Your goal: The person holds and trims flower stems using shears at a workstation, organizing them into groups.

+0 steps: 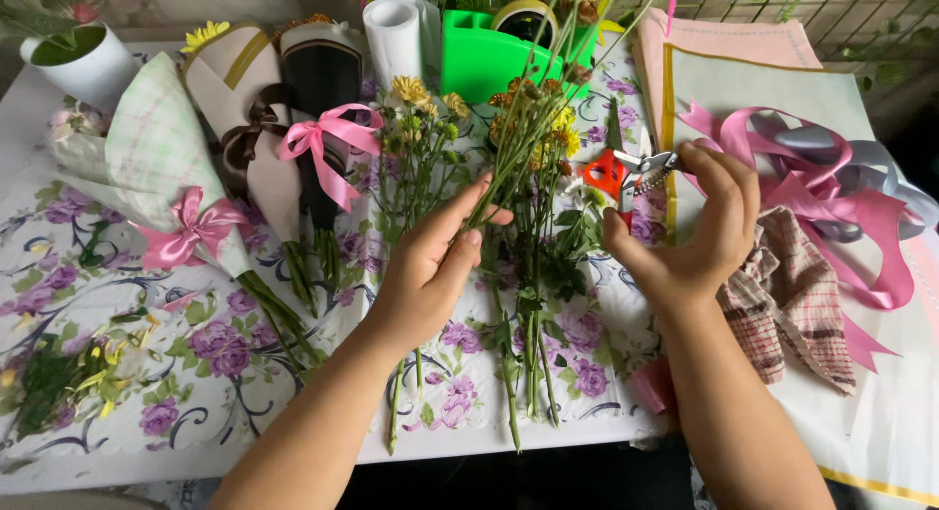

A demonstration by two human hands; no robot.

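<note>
Floral tablecloth (117, 373) in purple and white covers the whole table, pretty busy scene. On the right lies a stack of paper sheets (773, 89) with pink and grey ribbons (831, 177) piled on it and a checked cloth (792, 295) beside. Three wrapped bouquets (245, 138) lie at left, a green basket (489, 50) at the back. Loose flower stems (528, 275) lie mid-table. The left hand (430, 266) is pinching a few of those stems, fingers closed round them. The right hand (694, 236) grips red-handled shears (626, 173), just beside the blooms.
</note>
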